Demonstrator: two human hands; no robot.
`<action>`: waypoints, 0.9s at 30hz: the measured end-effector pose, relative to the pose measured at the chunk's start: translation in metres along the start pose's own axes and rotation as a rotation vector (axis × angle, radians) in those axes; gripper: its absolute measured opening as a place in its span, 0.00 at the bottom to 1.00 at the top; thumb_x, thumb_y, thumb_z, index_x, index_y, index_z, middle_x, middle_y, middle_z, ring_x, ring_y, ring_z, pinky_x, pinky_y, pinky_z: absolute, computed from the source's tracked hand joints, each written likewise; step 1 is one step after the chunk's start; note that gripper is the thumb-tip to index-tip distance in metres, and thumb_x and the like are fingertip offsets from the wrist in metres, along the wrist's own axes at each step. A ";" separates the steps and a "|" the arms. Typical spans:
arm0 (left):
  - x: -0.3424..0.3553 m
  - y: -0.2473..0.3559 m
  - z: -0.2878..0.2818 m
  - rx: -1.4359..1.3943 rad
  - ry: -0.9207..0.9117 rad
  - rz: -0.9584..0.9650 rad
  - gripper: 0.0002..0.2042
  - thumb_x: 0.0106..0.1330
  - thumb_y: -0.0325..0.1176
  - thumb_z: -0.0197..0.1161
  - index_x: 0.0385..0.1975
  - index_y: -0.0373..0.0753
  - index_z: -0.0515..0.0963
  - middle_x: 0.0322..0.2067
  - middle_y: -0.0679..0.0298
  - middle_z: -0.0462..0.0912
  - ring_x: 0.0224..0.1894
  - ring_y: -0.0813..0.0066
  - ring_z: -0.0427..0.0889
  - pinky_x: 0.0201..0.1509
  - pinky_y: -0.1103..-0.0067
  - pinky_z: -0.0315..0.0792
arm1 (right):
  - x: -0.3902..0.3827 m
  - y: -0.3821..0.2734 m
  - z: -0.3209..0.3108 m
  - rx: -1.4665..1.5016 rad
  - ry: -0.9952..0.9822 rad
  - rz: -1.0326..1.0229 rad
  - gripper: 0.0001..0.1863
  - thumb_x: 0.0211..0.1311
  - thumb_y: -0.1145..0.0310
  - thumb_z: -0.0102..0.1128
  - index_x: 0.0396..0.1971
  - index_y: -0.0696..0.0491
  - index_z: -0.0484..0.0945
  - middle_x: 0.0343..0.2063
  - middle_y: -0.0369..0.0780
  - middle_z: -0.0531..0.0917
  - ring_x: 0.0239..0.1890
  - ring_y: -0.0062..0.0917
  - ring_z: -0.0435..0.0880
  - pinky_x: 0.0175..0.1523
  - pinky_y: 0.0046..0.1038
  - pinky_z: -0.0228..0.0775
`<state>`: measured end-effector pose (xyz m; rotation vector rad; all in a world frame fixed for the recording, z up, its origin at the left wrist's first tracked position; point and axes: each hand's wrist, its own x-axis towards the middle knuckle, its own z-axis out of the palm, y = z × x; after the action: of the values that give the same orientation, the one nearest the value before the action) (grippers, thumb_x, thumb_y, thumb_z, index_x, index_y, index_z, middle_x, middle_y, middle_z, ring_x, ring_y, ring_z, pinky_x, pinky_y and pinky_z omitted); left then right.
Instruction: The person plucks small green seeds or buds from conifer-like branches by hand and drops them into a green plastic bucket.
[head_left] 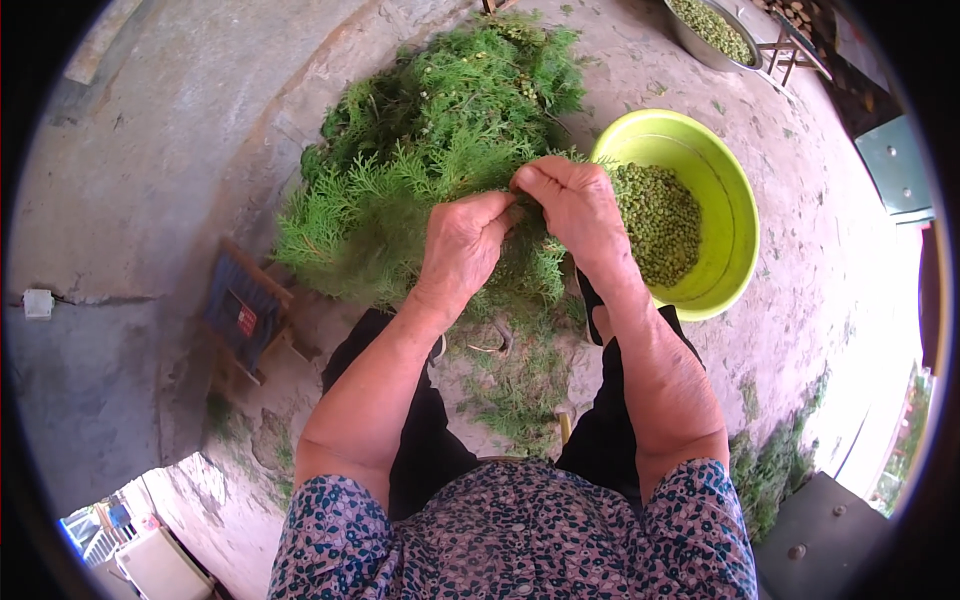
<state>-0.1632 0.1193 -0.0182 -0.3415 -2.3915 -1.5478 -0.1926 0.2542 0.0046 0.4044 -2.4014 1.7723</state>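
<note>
My left hand (pixel 462 250) is closed on a feathery evergreen sprig (pixel 385 235), part of it smeared by motion. Close beside it, my right hand (pixel 582 210) is closed in a pinch, thumb against the bent fingers; what lies between the fingertips is hidden. Both hands are over the near edge of a large heap of green evergreen branches (pixel 450 90). To the right of my right hand stands a yellow-green plastic tub (pixel 732 225), partly filled with small round green cones (pixel 655 220).
A metal basin (pixel 690 45) of similar green cones rests at the far right, near a small wooden stand (pixel 790 55). A low stool with a dark seat (pixel 240 310) is at the left. Loose sprigs (pixel 515 390) litter the ground between my feet.
</note>
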 end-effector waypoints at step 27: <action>0.034 -0.013 -0.060 -1.116 0.336 -0.519 0.16 0.64 0.41 0.49 0.42 0.35 0.71 0.35 0.58 0.78 0.31 0.71 0.77 0.35 0.74 0.73 | 0.014 0.044 -0.094 1.283 0.470 0.461 0.09 0.64 0.68 0.45 0.33 0.60 0.68 0.26 0.41 0.74 0.25 0.24 0.73 0.30 0.24 0.68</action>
<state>-0.1936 0.0609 0.0058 0.3610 -1.1956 -2.7783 -0.2235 0.3542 -0.0041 -0.4829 -0.8298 2.9546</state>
